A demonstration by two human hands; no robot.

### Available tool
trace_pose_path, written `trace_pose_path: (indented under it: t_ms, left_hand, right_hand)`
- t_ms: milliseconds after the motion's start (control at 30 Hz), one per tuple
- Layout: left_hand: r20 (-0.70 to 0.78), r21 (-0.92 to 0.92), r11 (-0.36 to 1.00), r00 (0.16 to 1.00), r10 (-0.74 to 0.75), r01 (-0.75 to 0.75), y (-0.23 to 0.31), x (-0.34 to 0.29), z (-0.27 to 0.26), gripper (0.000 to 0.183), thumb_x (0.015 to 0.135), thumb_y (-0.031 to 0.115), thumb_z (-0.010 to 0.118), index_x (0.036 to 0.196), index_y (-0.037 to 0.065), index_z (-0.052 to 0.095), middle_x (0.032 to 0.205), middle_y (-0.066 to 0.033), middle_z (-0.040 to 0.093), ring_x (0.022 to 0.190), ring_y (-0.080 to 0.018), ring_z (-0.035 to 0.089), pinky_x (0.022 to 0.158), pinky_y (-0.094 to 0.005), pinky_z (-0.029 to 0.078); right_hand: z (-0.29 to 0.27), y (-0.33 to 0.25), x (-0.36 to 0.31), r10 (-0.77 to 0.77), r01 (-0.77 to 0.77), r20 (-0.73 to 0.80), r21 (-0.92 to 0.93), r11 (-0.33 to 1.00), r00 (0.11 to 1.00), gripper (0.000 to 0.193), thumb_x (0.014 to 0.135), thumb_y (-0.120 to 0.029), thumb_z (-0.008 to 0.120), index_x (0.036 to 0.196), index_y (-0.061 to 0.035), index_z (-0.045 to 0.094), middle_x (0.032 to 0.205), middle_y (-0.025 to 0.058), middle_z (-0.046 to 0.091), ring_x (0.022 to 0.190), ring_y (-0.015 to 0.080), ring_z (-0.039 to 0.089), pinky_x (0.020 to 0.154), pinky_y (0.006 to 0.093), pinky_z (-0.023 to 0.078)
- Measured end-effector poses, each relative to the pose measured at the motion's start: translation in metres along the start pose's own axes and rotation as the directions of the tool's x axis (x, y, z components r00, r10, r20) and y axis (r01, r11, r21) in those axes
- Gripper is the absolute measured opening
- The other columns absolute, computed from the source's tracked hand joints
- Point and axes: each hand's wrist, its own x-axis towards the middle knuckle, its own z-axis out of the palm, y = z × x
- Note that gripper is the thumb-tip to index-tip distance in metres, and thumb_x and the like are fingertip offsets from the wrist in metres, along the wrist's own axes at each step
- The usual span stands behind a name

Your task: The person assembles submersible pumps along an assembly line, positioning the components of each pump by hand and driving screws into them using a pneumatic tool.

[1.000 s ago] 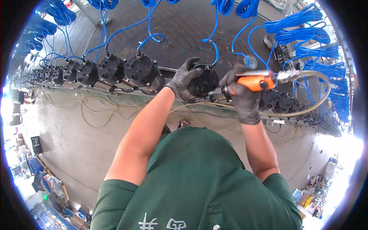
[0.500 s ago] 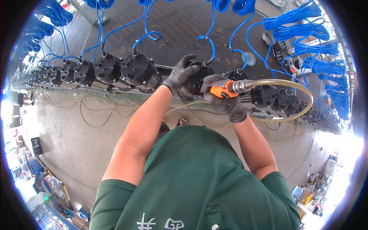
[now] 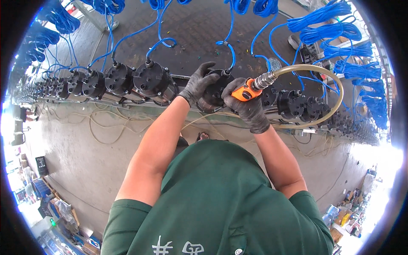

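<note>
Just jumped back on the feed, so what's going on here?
A person in dark gloves is at a row of black-topped cylinders. The left hand is against the left side of one cylinder, which has a blue cable at its top. The right hand grips an orange tool over its right side, with a hose looping away. The tool's tip is hidden, so contact can't be confirmed.

1. At your two o'clock, blue cable coils (image 3: 330,33) sit stacked close together.
2. Between your one and two, a round grey disc (image 3: 274,65) lies on the dark tabletop (image 3: 195,29).
3. Between your eight and nine, a black box (image 3: 41,166) rests on the grey floor (image 3: 80,170).
4. At your four, a yellow item (image 3: 345,219) lies amid clutter.
</note>
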Motion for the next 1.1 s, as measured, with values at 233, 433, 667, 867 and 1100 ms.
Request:
trace_pose_path:
  t_ms: [233, 433, 667, 867, 1100]
  left_hand:
    - [-0.073, 0.096, 0.991, 0.993, 0.096, -0.089, 0.005, -0.006, 0.005, 0.060, 0.094, 0.017, 0.070, 0.147, 0.006, 0.044, 0.135, -0.0122, 0.059, 0.123, -0.0218, 0.056, 0.106, -0.0363, 0.047]
    - [0.056, 0.059, 0.930, 0.932, 0.359, -0.362, 0.110, -0.056, 0.102, 0.070, 0.087, 0.018, 0.078, 0.146, 0.001, 0.043, 0.136, -0.0122, 0.056, 0.125, -0.0205, 0.054, 0.107, -0.0374, 0.046]
    - [0.087, 0.798, 0.526, 0.919, 0.384, -0.295, 0.131, -0.057, 0.172, 0.070, 0.074, 0.012, 0.079, 0.137, 0.004, 0.049, 0.101, -0.0184, 0.068, 0.093, -0.0334, 0.070, 0.086, -0.0386, 0.056]
    - [0.241, 0.663, 0.640, 0.919, 0.311, -0.390, 0.131, -0.046, 0.162, 0.054, 0.078, -0.001, 0.071, 0.129, 0.004, 0.053, 0.094, -0.0062, 0.064, 0.086, -0.0186, 0.063, 0.083, -0.0337, 0.054]
    - [0.283, 0.620, 0.688, 0.925, 0.253, -0.378, 0.137, -0.057, 0.161, 0.052, 0.081, -0.005, 0.069, 0.129, 0.004, 0.053, 0.107, -0.0063, 0.066, 0.099, -0.0168, 0.063, 0.092, -0.0333, 0.052]
  right_hand:
    - [0.026, -0.020, -0.002, -0.210, 0.093, -0.217, -0.451, 0.888, 0.953, 0.043, 0.078, -0.006, 0.079, 0.118, -0.0029, 0.062, 0.100, 0.0031, 0.070, 0.091, 0.0143, 0.067, 0.084, 0.0305, 0.055]
    - [0.033, -0.009, -0.004, -0.192, 0.274, -0.339, 0.213, 0.938, 0.921, 0.051, 0.086, -0.019, 0.073, 0.130, -0.0010, 0.057, 0.116, 0.0107, 0.066, 0.106, 0.0229, 0.066, 0.097, 0.0378, 0.054]
    - [0.026, 0.025, 0.015, -0.068, 0.266, -0.317, 0.639, 0.721, 0.946, 0.051, 0.088, -0.014, 0.074, 0.133, -0.0032, 0.054, 0.126, 0.0090, 0.064, 0.112, 0.0226, 0.063, 0.100, 0.0376, 0.052]
    - [0.010, 0.007, 0.008, -0.327, 0.337, -0.232, 0.006, 0.941, 0.916, 0.075, 0.074, -0.015, 0.088, 0.137, -0.0064, 0.048, 0.127, 0.0072, 0.063, 0.112, 0.0184, 0.062, 0.099, 0.0345, 0.052]
    - [0.014, -0.006, 0.006, -0.326, 0.332, -0.199, -0.003, 0.943, 0.924, 0.060, 0.089, -0.025, 0.076, 0.137, -0.0076, 0.047, 0.127, 0.0059, 0.062, 0.117, 0.0192, 0.059, 0.108, 0.0351, 0.045]
